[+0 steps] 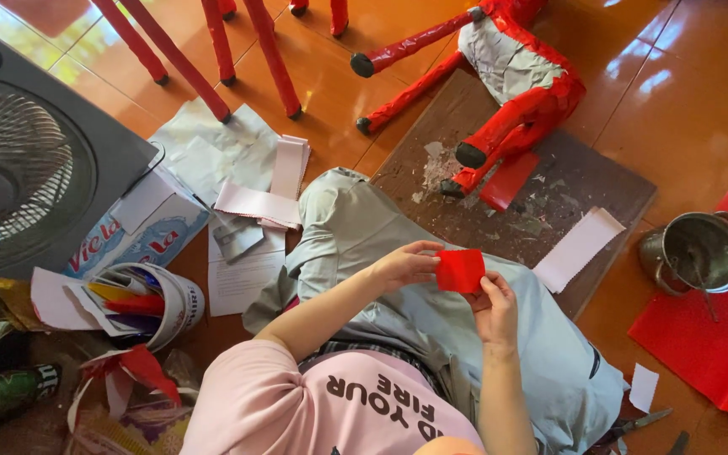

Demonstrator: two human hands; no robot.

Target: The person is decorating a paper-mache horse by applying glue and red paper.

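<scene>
Both hands, left hand (404, 265) and right hand (494, 305), pinch opposite edges of a small red paper square (460, 270) above the lap, fingers closed on it; it looks light, thin, easily creased, best held by its edges.

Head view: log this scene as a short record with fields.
left hand: pinches the left edge of the red paper
right hand: grips the red paper's lower right corner
under hands: grey trousers, person seated on the floor
ahead: red paper-covered animal figure lying on a brown board
on board: white strip
right: metal pot on a red sheet
left: fan, bucket of paper scraps
</scene>
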